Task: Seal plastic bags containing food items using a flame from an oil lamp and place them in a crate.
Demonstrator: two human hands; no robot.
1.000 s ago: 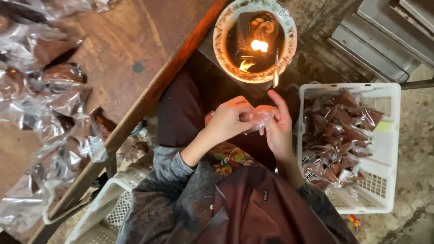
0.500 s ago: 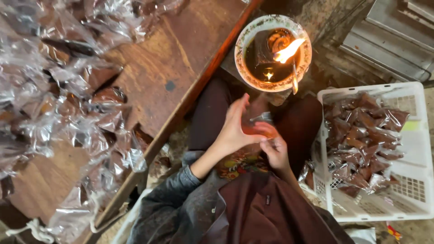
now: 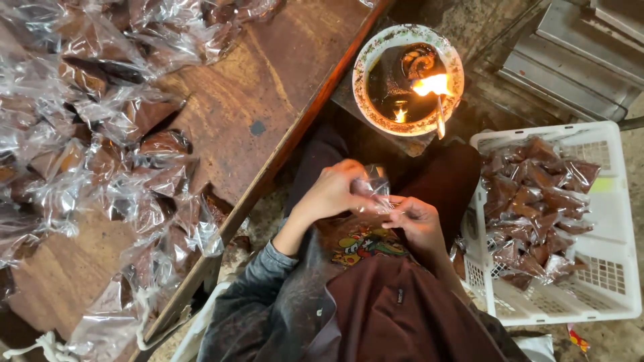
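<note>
— Hands?
— Left hand (image 3: pixel 333 194) and right hand (image 3: pixel 417 221) meet over the lap, fingers pinching a clear packet (image 3: pixel 376 190).
— Around them?
— Flaming bowl (image 3: pixel 408 79) ahead, white basket (image 3: pixel 607 221) right, wooden table (image 3: pixel 268 100) left.

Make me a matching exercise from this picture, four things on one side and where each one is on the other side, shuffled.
Things:
1. Flame
2. Small clear bag
3. White basket
4. Wooden table

Places:
A. Far right, on the floor
B. Left, under heaps of filled bags
C. In the round bowl
D. Between the left hand and right hand

Pairs: 1-C, 2-D, 3-A, 4-B
</note>
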